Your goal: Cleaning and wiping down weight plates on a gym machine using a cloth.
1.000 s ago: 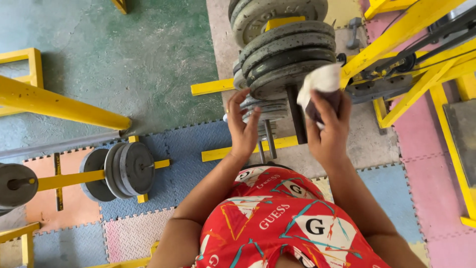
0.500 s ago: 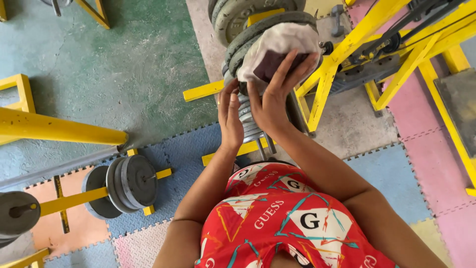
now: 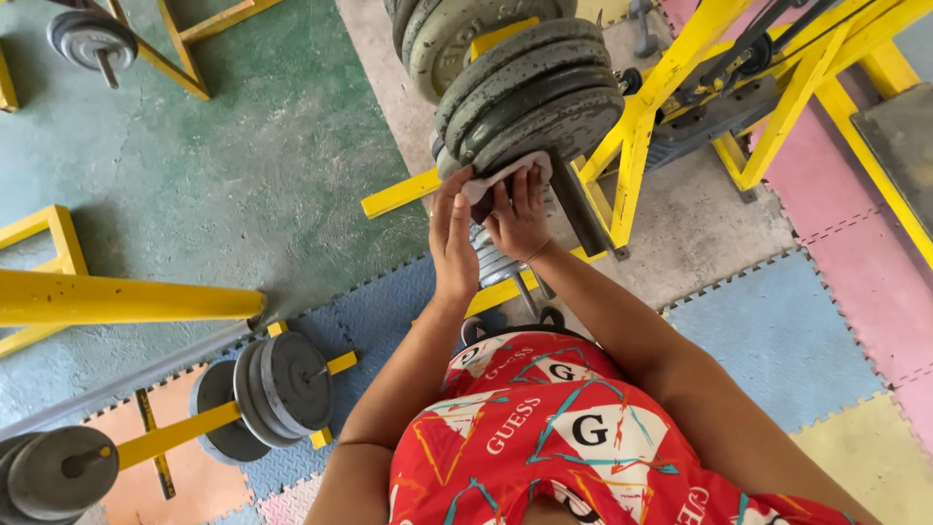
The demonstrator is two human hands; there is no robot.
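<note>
My right hand point(image 3: 520, 209) presses a crumpled white cloth point(image 3: 498, 175) against the lower edge of the grey round iron weight plates point(image 3: 530, 97) stacked on the yellow steel rack point(image 3: 641, 117), fingers bent over the cloth and clamping it to the metal. My left hand point(image 3: 452, 238) stands flat and unclenched just beside it, fingertips seemingly touching the cloth's edge, though the plates shade that spot. Smaller plates point(image 3: 277, 389) hang on a yellow peg near my left elbow.
</note>
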